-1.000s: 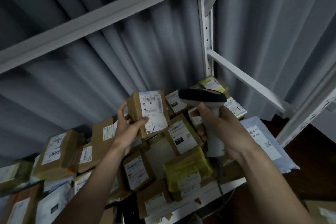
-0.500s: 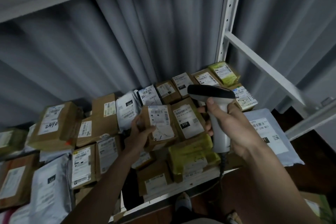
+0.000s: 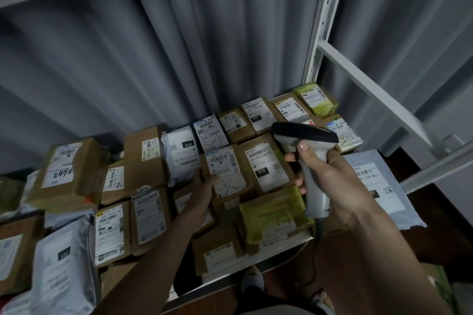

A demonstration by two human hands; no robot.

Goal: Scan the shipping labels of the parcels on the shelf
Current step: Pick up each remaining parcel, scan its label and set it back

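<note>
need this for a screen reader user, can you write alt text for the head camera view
A person's right hand grips a grey handheld barcode scanner above a metal shelf packed with labelled parcels. The left hand holds the edge of a small brown box, label up, among them. Grey curtain hangs behind.

- Dim, cool, flat light; no clear source.
- Soft shadows between parcels (image 3: 143, 161).
- Wide-angle bending at shelf frame (image 3: 317, 20); edges slightly blurred.
- Label print mostly soft.
</note>
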